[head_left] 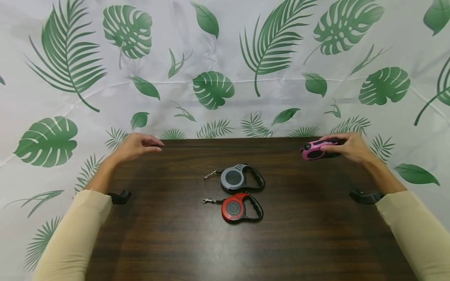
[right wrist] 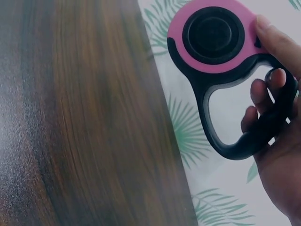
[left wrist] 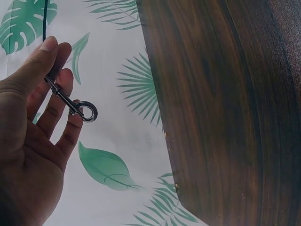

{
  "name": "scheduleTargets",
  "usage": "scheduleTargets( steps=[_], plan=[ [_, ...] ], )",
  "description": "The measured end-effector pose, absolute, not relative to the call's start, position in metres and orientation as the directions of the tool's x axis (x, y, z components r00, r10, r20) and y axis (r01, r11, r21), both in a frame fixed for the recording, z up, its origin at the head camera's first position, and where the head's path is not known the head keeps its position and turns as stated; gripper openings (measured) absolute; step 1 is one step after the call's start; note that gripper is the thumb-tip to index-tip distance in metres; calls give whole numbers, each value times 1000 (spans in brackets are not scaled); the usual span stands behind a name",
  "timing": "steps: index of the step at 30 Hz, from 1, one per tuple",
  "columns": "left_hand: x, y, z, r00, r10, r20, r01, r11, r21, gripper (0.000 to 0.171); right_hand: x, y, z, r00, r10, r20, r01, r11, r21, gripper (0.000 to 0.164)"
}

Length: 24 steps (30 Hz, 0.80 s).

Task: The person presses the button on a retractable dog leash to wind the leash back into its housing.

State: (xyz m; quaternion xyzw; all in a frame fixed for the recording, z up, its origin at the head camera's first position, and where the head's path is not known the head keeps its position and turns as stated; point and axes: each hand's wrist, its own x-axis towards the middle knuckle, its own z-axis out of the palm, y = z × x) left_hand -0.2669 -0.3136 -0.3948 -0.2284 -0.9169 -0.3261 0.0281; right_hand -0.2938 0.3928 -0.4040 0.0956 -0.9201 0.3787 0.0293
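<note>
My right hand (head_left: 353,146) holds a pink and black retractable dog leash (head_left: 308,150) by its looped handle, above the table's far right side. Seen from the right wrist, the fingers curl through the black handle (right wrist: 221,149) and the thumb lies along the pink casing (right wrist: 176,35). At the far left, my left hand (head_left: 135,147) pinches the leash's dark cord (left wrist: 44,21) between thumb and index finger. Just below that pinch, the metal snap hook (left wrist: 64,97) dangles in front of the other fingers.
A grey retractable leash (head_left: 228,170) lies mid-table with its metal clip pointing left. Closer to me is a red one (head_left: 226,205), laid the same way. The dark wooden table (head_left: 168,234) meets a leaf-printed white cloth (head_left: 168,105) at its back edge.
</note>
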Motion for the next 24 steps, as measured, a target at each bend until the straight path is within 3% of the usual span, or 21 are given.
scheduleTargets(
  steps=[24],
  plan=[
    [-269,-281,-390,-856,473,209,496,634,594,14,-290,363,-401,-972,-189,138,-229,656,-719,41]
  ],
)
